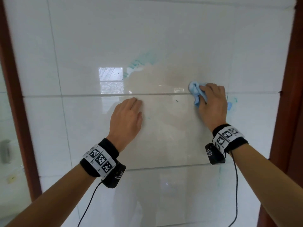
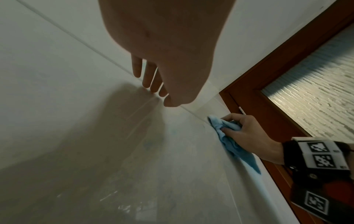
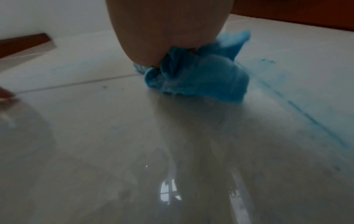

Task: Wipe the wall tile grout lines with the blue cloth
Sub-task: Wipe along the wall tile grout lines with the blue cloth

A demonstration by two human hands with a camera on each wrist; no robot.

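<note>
Head view: I'm gripping the bunched blue cloth [image 1: 196,92] in my right hand [image 1: 213,102] on the horizontal grout line [image 1: 82,96], my left hand [image 1: 127,117] resting flat, fingers straight, on the wall tile [image 1: 164,136].

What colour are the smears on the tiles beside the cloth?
Teal-blue smears, right of the blue cloth; clearest in the head view.

My arms are bare. Each wrist wears a black band [image 1: 111,149] with white tags [image 1: 99,159], a black camera [image 1: 214,154] and a black cable [image 1: 236,185].
</note>
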